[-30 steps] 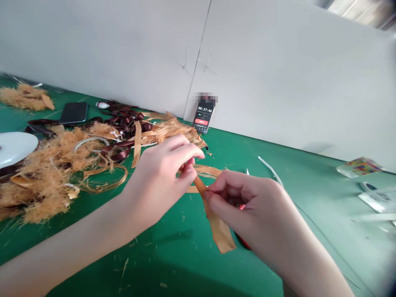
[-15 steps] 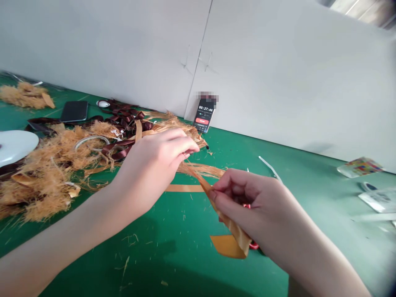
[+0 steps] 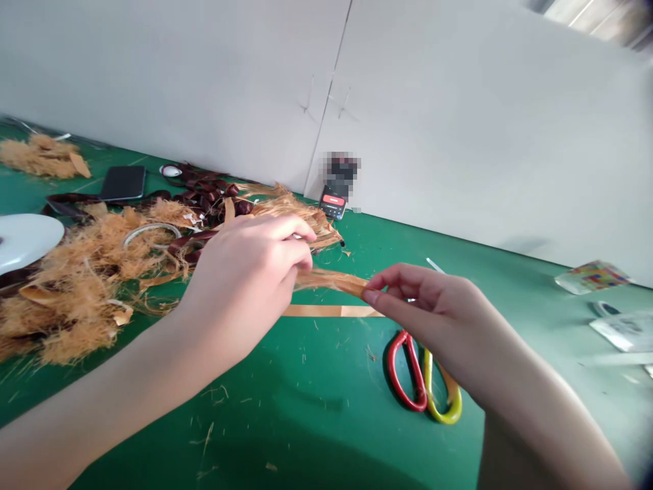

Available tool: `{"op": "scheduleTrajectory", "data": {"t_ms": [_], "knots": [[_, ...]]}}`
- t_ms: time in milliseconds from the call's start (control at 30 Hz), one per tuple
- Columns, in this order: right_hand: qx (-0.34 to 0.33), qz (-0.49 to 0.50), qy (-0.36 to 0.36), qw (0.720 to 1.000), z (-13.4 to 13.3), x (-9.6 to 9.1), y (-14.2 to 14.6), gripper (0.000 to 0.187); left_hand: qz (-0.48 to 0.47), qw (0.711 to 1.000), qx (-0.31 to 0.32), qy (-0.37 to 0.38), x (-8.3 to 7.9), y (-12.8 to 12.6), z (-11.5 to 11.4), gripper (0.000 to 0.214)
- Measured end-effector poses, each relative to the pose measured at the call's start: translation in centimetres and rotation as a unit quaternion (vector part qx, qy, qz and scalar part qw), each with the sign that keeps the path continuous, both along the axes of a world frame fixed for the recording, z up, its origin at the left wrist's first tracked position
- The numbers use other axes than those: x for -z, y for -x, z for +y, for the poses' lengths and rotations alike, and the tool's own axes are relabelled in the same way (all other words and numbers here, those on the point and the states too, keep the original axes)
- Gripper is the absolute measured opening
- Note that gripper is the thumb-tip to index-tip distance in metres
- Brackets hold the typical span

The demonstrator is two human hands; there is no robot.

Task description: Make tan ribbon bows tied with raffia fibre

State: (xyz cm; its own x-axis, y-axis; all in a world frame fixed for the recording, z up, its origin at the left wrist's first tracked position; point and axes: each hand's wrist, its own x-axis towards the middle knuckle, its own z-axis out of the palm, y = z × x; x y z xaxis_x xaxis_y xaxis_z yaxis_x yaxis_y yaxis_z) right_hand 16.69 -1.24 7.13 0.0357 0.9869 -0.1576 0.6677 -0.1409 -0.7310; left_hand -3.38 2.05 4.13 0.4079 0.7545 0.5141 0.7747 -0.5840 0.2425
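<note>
My right hand (image 3: 433, 299) pinches the right end of a tan ribbon (image 3: 331, 279) between thumb and fingertips. The ribbon's left part is frayed into fine threads and runs behind my left hand (image 3: 249, 279). The fingers of my left hand are curled together above it; a small greyish bit shows between them, but what they hold is hidden. A flat tan strip (image 3: 316, 311) lies just below on the green table. Under my right hand lie scissors with one red handle (image 3: 392, 371) and one yellow handle (image 3: 451, 414), their blades mostly covered.
Frayed tan fibre (image 3: 76, 292) is heaped at left, with a white ring (image 3: 150, 228), dark brown ribbon (image 3: 204, 194), a black device (image 3: 122, 184) and a white disc (image 3: 30, 238) around it. A phone (image 3: 334, 201) leans on the wall; a colourful packet (image 3: 594, 275) lies right.
My right hand has moved slightly up and right, from a folded, hanging ribbon piece to the frayed ribbon's end. The hanging piece is out of sight, and the scissors' handles are now exposed.
</note>
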Motion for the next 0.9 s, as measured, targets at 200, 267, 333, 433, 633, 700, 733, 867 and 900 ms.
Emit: {"op": "scheduleTrajectory", "data": {"t_ms": [200, 267, 333, 433, 633, 700, 733, 867, 900], "knots": [[0.0, -0.019, -0.032, 0.999, 0.2, 0.5, -0.1, 0.016, 0.103, 0.993, 0.019, -0.048, 0.3, -0.4, -0.4, 0.028], [0.002, -0.027, -0.026, 0.999, 0.2, 0.5, -0.2, 0.016, 0.131, 0.99, 0.003, -0.042, 0.2, -0.4, -0.4, 0.031], [0.029, -0.046, -0.034, 0.998, 0.2, 0.4, -0.3, 0.015, 0.143, 0.989, -0.02, -0.039, 0.3, -0.1, -0.1, 0.045], [0.102, -0.066, -0.08, 0.989, -0.1, 0.0, -0.6, 0.014, 0.133, 0.991, -0.017, -0.017, 0.6, 0.6, 0.6, 0.047], [0.066, -0.037, -0.059, 0.995, -0.3, -0.4, -0.4, 0.015, -0.086, 0.992, 0.063, 0.065, 0.5, -0.5, 0.4, 0.03], [0.03, -0.01, -0.043, 0.999, -0.4, -0.4, 0.0, 0.015, -0.124, 0.978, 0.118, 0.121, 0.3, -1.1, -0.2, 0.031], [0.01, 0.004, -0.032, 0.999, -0.4, -0.3, 0.2, 0.016, -0.133, 0.969, 0.14, 0.154, 0.3, -1.4, -0.4, 0.029], [-0.04, 0.02, -0.008, 0.999, -0.6, -0.2, 0.4, 0.02, -0.16, 0.932, 0.149, 0.288, 0.3, -1.7, -0.8, 0.018], [-0.04, 0.017, -0.006, 0.999, -0.7, -0.1, 0.4, 0.02, -0.168, 0.924, 0.132, 0.317, 0.3, -1.7, -0.8, 0.018]]}}
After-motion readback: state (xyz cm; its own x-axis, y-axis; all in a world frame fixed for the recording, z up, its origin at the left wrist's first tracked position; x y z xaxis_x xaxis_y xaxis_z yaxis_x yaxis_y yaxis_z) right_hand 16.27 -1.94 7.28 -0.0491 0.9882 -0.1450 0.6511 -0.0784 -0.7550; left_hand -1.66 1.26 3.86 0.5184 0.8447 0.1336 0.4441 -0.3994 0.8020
